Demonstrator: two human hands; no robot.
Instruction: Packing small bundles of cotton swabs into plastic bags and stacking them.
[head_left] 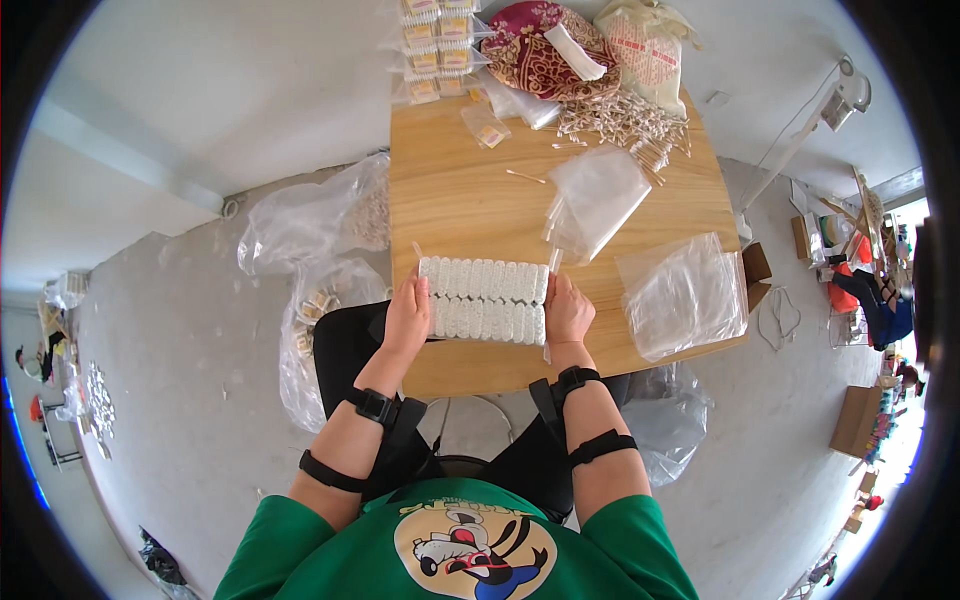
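1. Left hand (pixel 406 316): closed on the left end of a white two-row block (pixel 484 300), with the thumb on the near-facing surface.
2. Right hand (pixel 569 312): closed on the opposite end of the same block, fingers curled; the fingertips are partly hidden from view.
3. White two-row block: held level between both hands, in front of the person, over the near part of the table (pixel 460 200). It consists of short white columns with bumpy surfaces, set side by side in an upper and a lower row. Clear film projects at its ends. Contact with the table cannot be determined.
4. Clear flat bags (pixel 688 300): lying in a loose stack at the near right of the table, beyond the right hand.
5. Second bag stack (pixel 600 195): fanned out farther back, near the middle of the table.
6. Single cotton swab (pixel 526 177): lying left of the second stack.
7. Small clear packet (pixel 486 127): flat on the table, toward the far left.
8. Loose swab pile (pixel 625 122): heaped at the far right.
9. Far edge, left to right: stacked swab packs (pixel 425 50), a dark red patterned cloth item (pixel 525 50) and a pale sack (pixel 645 50).
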